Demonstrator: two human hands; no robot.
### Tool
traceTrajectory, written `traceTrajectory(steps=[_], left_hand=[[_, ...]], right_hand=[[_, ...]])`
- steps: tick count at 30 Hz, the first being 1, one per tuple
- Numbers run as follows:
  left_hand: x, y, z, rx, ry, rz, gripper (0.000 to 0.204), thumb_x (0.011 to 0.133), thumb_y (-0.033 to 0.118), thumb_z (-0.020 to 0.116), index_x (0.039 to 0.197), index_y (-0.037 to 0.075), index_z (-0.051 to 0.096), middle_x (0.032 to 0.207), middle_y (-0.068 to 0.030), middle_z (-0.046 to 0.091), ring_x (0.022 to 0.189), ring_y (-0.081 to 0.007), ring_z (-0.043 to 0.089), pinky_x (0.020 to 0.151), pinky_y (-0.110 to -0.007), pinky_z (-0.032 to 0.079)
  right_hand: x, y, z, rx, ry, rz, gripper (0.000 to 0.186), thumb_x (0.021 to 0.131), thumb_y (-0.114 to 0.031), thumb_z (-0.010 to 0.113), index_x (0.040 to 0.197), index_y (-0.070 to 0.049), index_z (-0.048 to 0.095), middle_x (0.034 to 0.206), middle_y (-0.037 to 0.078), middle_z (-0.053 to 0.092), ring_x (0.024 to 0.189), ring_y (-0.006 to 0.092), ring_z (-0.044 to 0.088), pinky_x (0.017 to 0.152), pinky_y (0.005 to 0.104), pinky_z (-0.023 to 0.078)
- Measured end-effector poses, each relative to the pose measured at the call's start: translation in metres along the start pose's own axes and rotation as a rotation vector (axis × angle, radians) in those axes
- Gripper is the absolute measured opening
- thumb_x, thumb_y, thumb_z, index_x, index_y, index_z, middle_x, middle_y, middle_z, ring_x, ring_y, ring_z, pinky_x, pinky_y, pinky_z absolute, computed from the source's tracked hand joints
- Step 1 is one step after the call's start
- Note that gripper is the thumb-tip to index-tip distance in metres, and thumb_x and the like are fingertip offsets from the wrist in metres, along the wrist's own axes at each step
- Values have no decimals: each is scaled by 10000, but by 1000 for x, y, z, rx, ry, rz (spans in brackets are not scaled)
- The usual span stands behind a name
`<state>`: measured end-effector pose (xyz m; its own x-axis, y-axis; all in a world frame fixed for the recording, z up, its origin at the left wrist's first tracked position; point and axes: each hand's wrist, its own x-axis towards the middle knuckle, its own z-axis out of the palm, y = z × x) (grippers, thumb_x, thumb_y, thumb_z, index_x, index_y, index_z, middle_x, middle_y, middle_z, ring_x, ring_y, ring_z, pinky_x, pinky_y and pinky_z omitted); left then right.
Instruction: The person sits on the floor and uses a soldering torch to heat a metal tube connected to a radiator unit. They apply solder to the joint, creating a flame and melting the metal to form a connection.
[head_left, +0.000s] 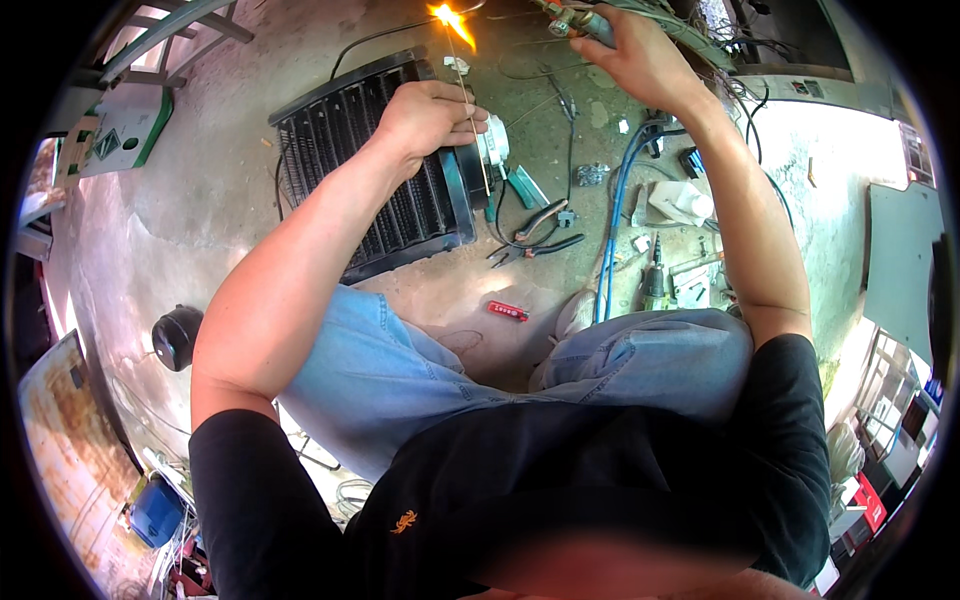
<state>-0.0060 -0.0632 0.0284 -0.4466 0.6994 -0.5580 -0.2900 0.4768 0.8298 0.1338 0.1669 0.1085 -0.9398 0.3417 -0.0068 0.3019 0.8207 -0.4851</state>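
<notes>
My left hand (425, 118) pinches a thin metal rod (461, 75) that looks like a brazing rod. Its far end reaches an orange flame (452, 18) near the top edge. Beneath that hand stands a black finned condenser (350, 165), with a white round part (495, 143) at its right side. Farther right, my right hand (645, 55) is closed round the handle of a gas torch (590, 24), a brass-coloured fitting showing beside the fingers. The torch's tip lies partly out of view, and the joint at the flame is lost in glare.
Pliers (545, 225) and a red lighter (508, 310) lie on the concrete floor before my knees. Blue hoses (612, 215) run past a screwdriver-like tool (655, 280) and a white container (683, 203). A white-and-green box (125, 128) stands far left.
</notes>
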Motion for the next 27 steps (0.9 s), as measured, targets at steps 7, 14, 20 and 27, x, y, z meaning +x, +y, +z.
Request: traceTrajectory(steps=[7, 14, 20, 27], left_hand=[[-1, 0, -1, 2, 0, -15, 313, 1013, 48, 580, 1269, -132, 555, 1181, -234, 697, 1067, -285, 721, 922, -339, 611], [-1, -2, 1, -11, 3, -16, 307, 1010, 47, 586, 1261, -129, 562, 1167, -231, 701, 1054, -285, 722, 916, -342, 615], [0, -2, 0, -11, 3, -9, 304, 1007, 43, 585, 1258, -129, 563, 1162, -228, 702, 1041, -282, 725, 915, -343, 616], [-6, -2, 5, 7, 1, -30, 324, 1008, 43, 582, 1274, -138, 549, 1169, -231, 699, 1048, -283, 722, 921, -345, 614]], right_hand=[[-2, -9, -6, 16, -31, 68, 544, 911, -249, 672, 1354, 52, 579, 1206, 334, 663, 1181, 446, 632, 1014, 458, 496], [0, -6, -3, 28, -40, 51, 541, 907, -252, 671, 1344, 55, 586, 1208, 334, 663, 1182, 443, 633, 1010, 450, 499], [1, -2, -1, 30, -24, 11, 539, 902, -252, 672, 1343, 47, 589, 1220, 327, 662, 1186, 441, 631, 1009, 451, 499], [0, -7, -5, 21, -36, 58, 550, 910, -254, 669, 1360, 48, 578, 1225, 332, 658, 1192, 443, 628, 1017, 453, 494]])
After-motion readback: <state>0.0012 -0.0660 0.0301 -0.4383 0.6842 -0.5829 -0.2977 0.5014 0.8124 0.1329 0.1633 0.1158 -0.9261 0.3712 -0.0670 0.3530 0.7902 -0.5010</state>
